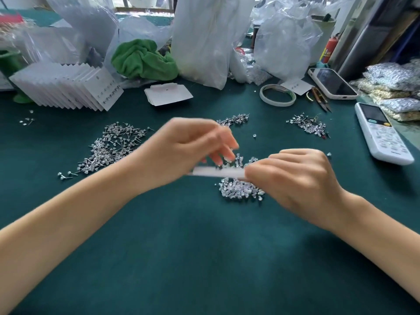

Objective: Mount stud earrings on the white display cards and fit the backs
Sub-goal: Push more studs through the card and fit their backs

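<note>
Right hand: the right hand (297,178) grips one end of a white card (219,172), its fingers curled round that end; the card is seen nearly edge-on and held above the table.
Left hand: the left hand (181,148) is over the card's other end, blurred; its fingers (223,153) bend down toward the card's top side. Whether they pinch an earring or a back I cannot tell.
Backs: a pile of clear backs (238,189) lies on the green table (204,258) directly under the card and hands.
Earrings: a big heap of stud earrings (111,146) lies to the left of the hands, a smaller heap (234,119) beyond them, another heap (309,125) further right.
Finished cards: a row of filled cards (68,86) leans overlapped at the far left.
Blank cards: a small stack of blank cards (168,94) lies flat beyond the hands.
Other things: a roll of tape (277,95), a phone (333,84), a white remote (381,133), a green cloth (143,60) and plastic bags (204,37) at the back.
</note>
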Tool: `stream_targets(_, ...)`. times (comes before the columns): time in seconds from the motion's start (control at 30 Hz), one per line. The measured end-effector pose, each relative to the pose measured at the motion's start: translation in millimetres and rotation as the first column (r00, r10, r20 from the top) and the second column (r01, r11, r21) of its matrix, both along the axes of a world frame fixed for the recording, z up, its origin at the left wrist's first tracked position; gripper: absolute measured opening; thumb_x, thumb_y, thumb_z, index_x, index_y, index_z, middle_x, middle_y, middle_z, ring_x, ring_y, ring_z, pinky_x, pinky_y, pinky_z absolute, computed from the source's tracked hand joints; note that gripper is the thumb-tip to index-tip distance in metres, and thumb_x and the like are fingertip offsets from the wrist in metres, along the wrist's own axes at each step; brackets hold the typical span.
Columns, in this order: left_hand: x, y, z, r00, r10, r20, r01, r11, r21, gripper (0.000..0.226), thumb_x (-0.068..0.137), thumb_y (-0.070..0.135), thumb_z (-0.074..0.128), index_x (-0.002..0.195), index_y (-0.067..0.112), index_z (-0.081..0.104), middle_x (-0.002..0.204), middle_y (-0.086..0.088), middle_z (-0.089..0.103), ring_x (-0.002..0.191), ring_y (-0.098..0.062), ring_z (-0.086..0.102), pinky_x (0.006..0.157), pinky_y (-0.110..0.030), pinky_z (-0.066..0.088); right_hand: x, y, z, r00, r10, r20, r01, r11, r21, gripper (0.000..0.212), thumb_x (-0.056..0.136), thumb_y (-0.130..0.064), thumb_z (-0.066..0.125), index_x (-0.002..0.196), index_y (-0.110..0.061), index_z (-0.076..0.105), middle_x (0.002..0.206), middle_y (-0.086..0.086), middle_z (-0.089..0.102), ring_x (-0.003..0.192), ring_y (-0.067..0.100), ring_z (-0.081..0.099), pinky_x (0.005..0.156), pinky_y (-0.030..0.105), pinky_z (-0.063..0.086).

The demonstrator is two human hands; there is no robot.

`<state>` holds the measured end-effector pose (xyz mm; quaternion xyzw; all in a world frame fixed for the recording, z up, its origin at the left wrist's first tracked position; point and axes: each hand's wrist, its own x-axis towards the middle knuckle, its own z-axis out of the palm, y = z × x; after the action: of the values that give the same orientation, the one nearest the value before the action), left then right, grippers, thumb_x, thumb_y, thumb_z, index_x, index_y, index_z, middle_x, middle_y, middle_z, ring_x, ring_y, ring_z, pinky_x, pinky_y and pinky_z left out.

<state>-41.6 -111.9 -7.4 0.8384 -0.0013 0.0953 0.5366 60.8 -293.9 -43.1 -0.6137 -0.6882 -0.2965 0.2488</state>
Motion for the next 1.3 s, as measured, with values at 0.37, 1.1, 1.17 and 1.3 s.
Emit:
stream_targets(0.37, -2, 8, -16, 0.947, -0.034, 0.319, -0.187, 0.749, 0.636, 0.073, 0.076, 0.054, 0.062, 0.136, 0.015, 0.047, 0.126, 0.011, 0.045, 0.118, -0.009, 0.044, 0.103, -0.019, 0.032, 15, -2, 9, 0.093, -0.048, -0.994, -0.029, 0.998, -0.051, 0.022, 0.074, -0.026, 0.069, 0.089, -0.015, 0.057, 0.061, 0.011, 0.067, 0.041, 0.022, 0.039, 0.038, 0.015, 0.032)
stream_targets(1.1, -6, 54, -31, 0.920, 0.328, 0.212, -0.385, 0.668, 0.637, 0.081, 0.077, 0.045, 0.066, 0.144, 0.013, 0.034, 0.133, -0.002, 0.048, 0.120, -0.014, 0.041, 0.098, -0.009, 0.019, 66, 50, -4, 0.584, -0.510, -0.632, 0.245, 0.852, -0.462, 0.006, 0.082, -0.032, 0.074, 0.085, -0.027, 0.073, 0.074, -0.013, 0.066, 0.059, 0.003, 0.049, 0.067, 0.029, 0.046)
stream_targets(1.17, -9, 56, -35, 0.917, 0.337, 0.212, -0.391, 0.667, 0.634, 0.081, 0.077, 0.044, 0.068, 0.144, 0.014, 0.033, 0.132, -0.002, 0.049, 0.120, -0.015, 0.042, 0.098, -0.009, 0.019, 64, 58, -4, 0.615, -0.529, -0.585, 0.281, 0.840, -0.465, 0.009, 0.081, -0.035, 0.074, 0.084, -0.027, 0.073, 0.074, -0.015, 0.064, 0.062, 0.001, 0.050, 0.069, 0.029, 0.045)
stream_targets(1.3, -12, 57, -40, 0.925, 0.320, 0.205, -0.374, 0.666, 0.646, 0.079, 0.077, 0.045, 0.068, 0.143, 0.017, 0.034, 0.130, 0.000, 0.050, 0.118, -0.015, 0.044, 0.099, -0.012, 0.022, 57, 64, -3, 0.655, -0.541, -0.528, 0.310, 0.829, -0.465, 0.010, 0.081, -0.039, 0.073, 0.083, -0.030, 0.073, 0.072, -0.019, 0.061, 0.063, -0.003, 0.048, 0.064, 0.026, 0.038)
